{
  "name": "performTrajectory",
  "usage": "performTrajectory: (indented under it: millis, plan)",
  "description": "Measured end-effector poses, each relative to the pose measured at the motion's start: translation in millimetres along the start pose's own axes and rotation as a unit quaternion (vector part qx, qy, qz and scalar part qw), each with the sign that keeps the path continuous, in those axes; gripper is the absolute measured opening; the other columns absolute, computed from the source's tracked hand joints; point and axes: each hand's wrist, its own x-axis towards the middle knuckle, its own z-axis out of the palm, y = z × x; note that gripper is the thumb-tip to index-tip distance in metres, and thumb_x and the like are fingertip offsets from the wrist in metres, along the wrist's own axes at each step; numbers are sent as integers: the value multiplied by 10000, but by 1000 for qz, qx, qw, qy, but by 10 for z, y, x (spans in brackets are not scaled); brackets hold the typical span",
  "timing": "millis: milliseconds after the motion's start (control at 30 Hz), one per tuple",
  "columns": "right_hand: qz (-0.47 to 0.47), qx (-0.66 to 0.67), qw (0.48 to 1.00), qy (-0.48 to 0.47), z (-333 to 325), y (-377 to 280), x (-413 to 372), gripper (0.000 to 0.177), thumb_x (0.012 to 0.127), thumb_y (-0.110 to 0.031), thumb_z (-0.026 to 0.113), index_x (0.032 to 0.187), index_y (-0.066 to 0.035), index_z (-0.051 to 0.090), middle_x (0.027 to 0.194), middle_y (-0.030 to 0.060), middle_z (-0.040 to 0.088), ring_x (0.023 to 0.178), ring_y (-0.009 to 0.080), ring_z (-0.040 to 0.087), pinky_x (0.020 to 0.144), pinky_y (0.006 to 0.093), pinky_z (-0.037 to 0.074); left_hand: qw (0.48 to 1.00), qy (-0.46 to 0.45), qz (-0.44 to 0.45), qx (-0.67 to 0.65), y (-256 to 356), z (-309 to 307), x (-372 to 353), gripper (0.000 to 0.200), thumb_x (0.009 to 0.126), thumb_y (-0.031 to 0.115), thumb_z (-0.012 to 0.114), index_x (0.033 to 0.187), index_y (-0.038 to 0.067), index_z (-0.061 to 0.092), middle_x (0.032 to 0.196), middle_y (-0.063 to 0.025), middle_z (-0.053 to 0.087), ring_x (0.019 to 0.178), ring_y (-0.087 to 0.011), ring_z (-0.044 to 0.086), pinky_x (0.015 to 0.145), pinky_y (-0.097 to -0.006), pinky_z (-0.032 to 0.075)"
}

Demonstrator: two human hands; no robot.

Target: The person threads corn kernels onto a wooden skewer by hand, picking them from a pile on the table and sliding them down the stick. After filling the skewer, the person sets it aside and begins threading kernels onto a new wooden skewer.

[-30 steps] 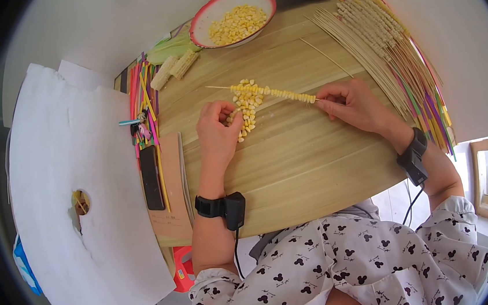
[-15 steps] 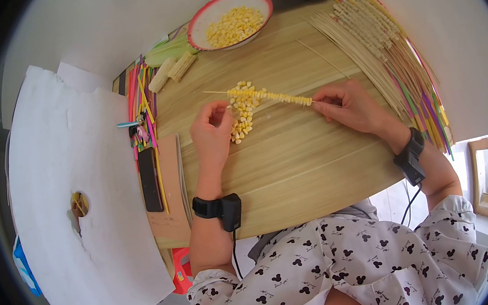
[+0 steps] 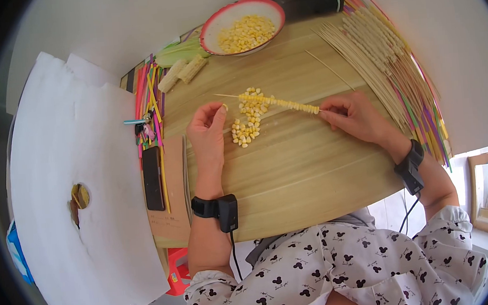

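Observation:
Between finger and thumb, my right hand (image 3: 352, 117) pinches the right end of a thin skewer (image 3: 279, 101). Yellow corn kernels are threaded along most of its length, and the bare pointed tip sticks out on the left. My left hand (image 3: 207, 129) pinches a single corn kernel (image 3: 225, 106) just below and left of that tip, apart from it. Under and beside the skewer, a small pile of loose corn kernels (image 3: 247, 130) lies on the wooden table (image 3: 291, 166).
A red-rimmed bowl (image 3: 206, 39) of kernels stands at the back, near two bare cobs (image 3: 182, 73) and a husk (image 3: 174, 53). Thin sticks (image 3: 358, 64) line the right. A phone (image 3: 153, 179) lies at left by a white foam board (image 3: 49, 187).
My left hand has raised its fingertips, and a kernel now shows in its pinch. The skewer stays in my right hand. The whole view has shifted slightly.

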Motion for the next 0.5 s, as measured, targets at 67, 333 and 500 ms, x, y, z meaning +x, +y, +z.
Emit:
performTrajectory:
  millis: [67, 333, 500]
  plan:
    - [0, -1, 1000, -2, 0, -2, 2, 161, 925, -131, 621, 896, 20, 665, 611, -9, 570, 567, 42, 475, 523, 240, 386, 1000, -1, 3, 8, -5, -18, 9, 142, 891, 62, 691, 1011, -12, 672, 876, -2, 651, 768, -47, 563, 701, -186, 457]
    - [3, 7, 1000, -4, 3, 19, 5, 153, 933, -123, 622, 908, 20, 668, 622, -14, 575, 577, 35, 485, 524, 227, 391, 998, -6, 19, 53, -54, -60, 27, 168, 900, 61, 682, 1051, -13, 682, 894, -18, 678, 771, -55, 592, 692, -190, 469]
    - [5, 5, 1000, -3, 11, 13, 4, 152, 933, -122, 624, 911, 22, 667, 623, -15, 575, 580, 35, 487, 527, 228, 395, 993, -12, 32, 115, -53, -66, 15, 175, 917, 87, 653, 1048, -22, 691, 871, -10, 675, 761, -57, 579, 697, -211, 471]
